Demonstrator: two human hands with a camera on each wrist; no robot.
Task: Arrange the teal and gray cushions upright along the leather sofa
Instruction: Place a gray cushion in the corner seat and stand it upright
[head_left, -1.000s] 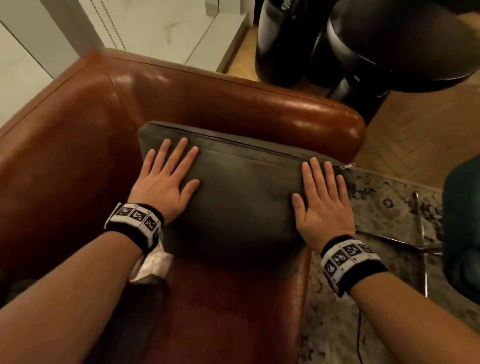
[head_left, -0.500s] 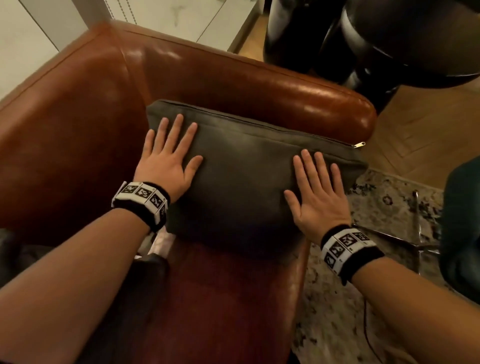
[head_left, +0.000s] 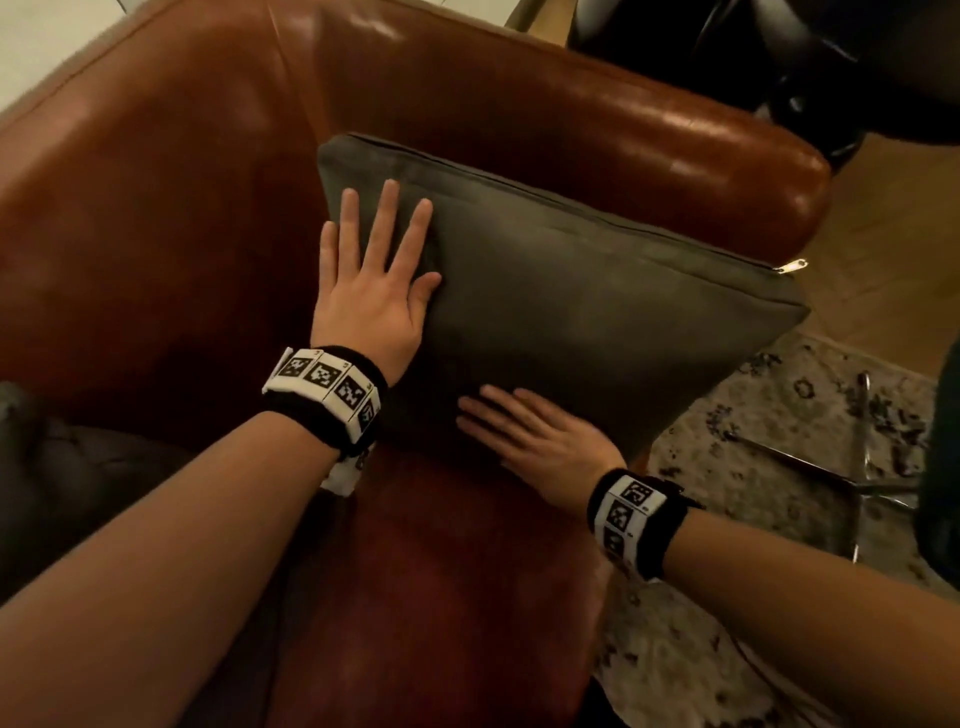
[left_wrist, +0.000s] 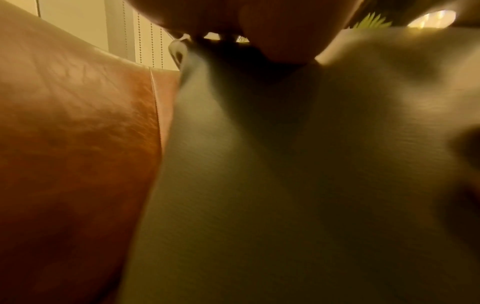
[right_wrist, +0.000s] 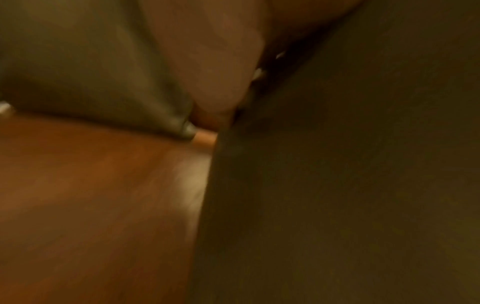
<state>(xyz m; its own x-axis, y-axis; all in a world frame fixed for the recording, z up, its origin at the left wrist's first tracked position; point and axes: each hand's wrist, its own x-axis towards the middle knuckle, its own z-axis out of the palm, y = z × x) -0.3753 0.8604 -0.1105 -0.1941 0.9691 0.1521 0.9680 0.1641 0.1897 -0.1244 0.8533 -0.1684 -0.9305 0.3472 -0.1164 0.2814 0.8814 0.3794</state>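
A gray cushion (head_left: 587, 312) leans upright against the armrest of the brown leather sofa (head_left: 156, 208), zipper edge on top. My left hand (head_left: 374, 275) lies flat with straight fingers on the cushion's left edge. Flat on its lower front, near the seat, my right hand (head_left: 524, 431) presses with fingers pointing left. The gray fabric (left_wrist: 285, 185) fills the left wrist view beside the sofa leather (left_wrist: 78, 144). The right wrist view is dark and blurred, showing the cushion (right_wrist: 337, 185) and the seat leather (right_wrist: 91, 195). A teal cushion edge (head_left: 945, 467) shows at the far right.
A patterned rug (head_left: 753, 519) and a chrome chair base (head_left: 857, 467) lie right of the sofa. Black rounded objects (head_left: 779, 62) stand behind the armrest on wood flooring. A dark tufted item (head_left: 67, 478) sits on the seat at lower left.
My right hand slid from the cushion's right side down to its lower front edge and turned leftward. The left hand stays flat near the left edge. The view moved closer.
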